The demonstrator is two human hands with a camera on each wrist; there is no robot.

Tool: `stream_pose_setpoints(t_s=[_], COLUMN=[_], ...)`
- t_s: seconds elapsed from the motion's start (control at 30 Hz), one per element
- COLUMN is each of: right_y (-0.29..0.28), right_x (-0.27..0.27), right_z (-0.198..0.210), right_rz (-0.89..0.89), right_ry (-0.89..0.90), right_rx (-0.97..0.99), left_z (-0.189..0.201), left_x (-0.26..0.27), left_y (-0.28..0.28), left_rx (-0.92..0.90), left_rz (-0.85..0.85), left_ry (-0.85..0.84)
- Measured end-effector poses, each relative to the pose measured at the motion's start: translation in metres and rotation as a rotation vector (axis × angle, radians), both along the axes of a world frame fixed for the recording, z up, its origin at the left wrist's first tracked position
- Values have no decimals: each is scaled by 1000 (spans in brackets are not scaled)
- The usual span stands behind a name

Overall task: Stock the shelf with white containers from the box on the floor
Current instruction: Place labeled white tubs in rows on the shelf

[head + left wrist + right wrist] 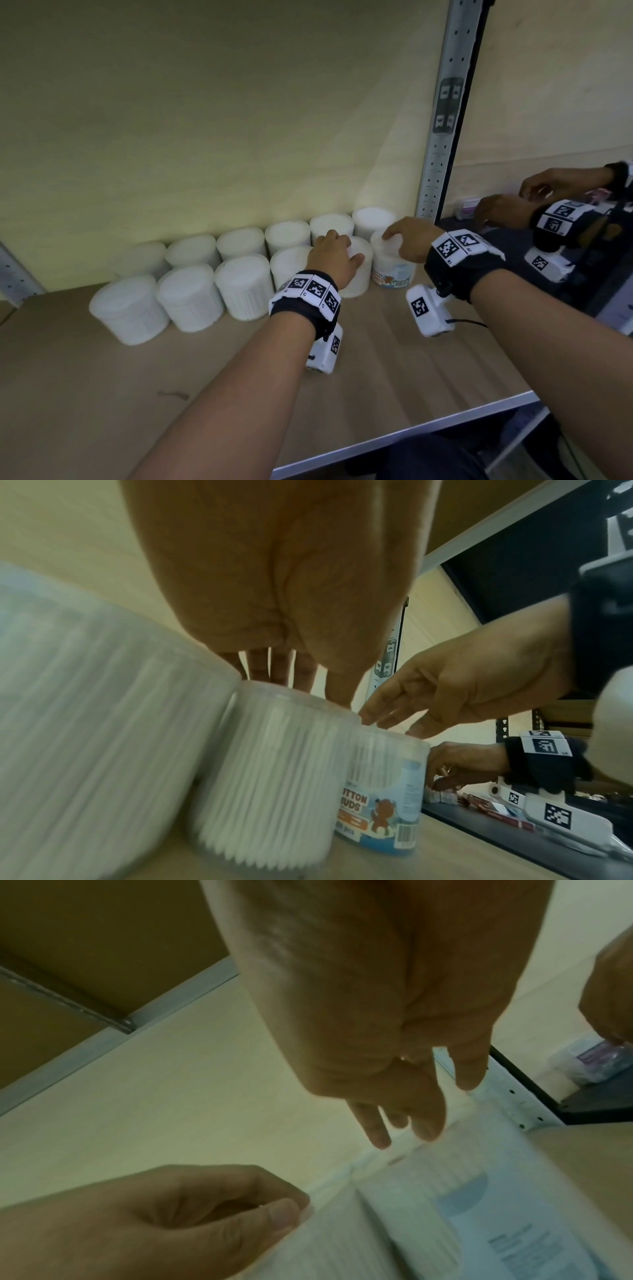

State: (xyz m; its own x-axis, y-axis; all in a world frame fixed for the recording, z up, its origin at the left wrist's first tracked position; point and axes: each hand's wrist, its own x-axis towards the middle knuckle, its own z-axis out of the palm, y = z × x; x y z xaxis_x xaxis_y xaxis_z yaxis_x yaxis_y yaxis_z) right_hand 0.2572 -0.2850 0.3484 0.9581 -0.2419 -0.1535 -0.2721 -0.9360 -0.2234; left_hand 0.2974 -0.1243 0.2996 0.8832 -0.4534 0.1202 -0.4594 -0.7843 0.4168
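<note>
Two rows of white cotton-bud containers (191, 298) stand along the back of the wooden shelf (137, 394). My left hand (342, 253) reaches down over the front-row container (359, 284), its curled fingers and thumb gripping the lid (270, 696). Just to its right stands a container with a blue bear label (390, 270), pressed against the first one (270, 777). My right hand (400, 240) hovers over the labelled container (387, 783), fairly straight fingertips (366, 718) touching its lid. The box on the floor is out of view.
A perforated metal upright (442, 137) stands right behind the labelled container. Beyond it a mirror-like panel (548, 137) reflects my hands. The shelf's metal front edge (411, 431) runs below my forearms. Bare board lies in front of the rows.
</note>
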Motion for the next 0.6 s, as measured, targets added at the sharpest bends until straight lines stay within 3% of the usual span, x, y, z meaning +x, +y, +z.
stream_pose_setpoints(t_s=[0.13,0.27,0.43,0.6], right_y=[3,6,5,1], right_x=[9,12,15,8], right_z=[-2,-17,-20,-3], right_rz=[-88,-152,-135,-11], right_ry=[-66,7,-3,42], right_rx=[-96,-193,-231,-217], left_z=[0,1,1,1], left_x=[0,-1,-1,0], left_y=[0,0,0,0], left_rx=[17,16,14,5], left_rz=[-7,-4,-2,-2], left_ry=[1,-2,-1,0])
